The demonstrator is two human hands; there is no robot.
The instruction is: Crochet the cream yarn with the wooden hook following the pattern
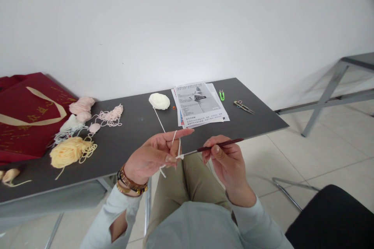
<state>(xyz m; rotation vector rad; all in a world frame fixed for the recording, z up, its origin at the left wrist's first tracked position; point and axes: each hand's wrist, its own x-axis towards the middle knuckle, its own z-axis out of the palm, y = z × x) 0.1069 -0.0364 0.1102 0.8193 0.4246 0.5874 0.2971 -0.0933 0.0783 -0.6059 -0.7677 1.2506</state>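
My left hand [154,155] pinches a strand of white yarn [160,121], with the strand looped over its outstretched index finger. The yarn runs back across the dark table [140,132] to a white yarn ball [159,101]. My right hand [223,159] is closed on a dark red crochet hook [219,145], whose metal tip meets the yarn at my left fingertips. Both hands hover over my lap, just in front of the table's near edge.
Printed paper sheets [200,104], a green thread snip [221,94] and small scissors [243,106] lie at the table's right. Yellow yarn [68,151], pink yarn balls [82,107] and a red bag [27,113] sit at the left. A black seat [333,218] is at lower right.
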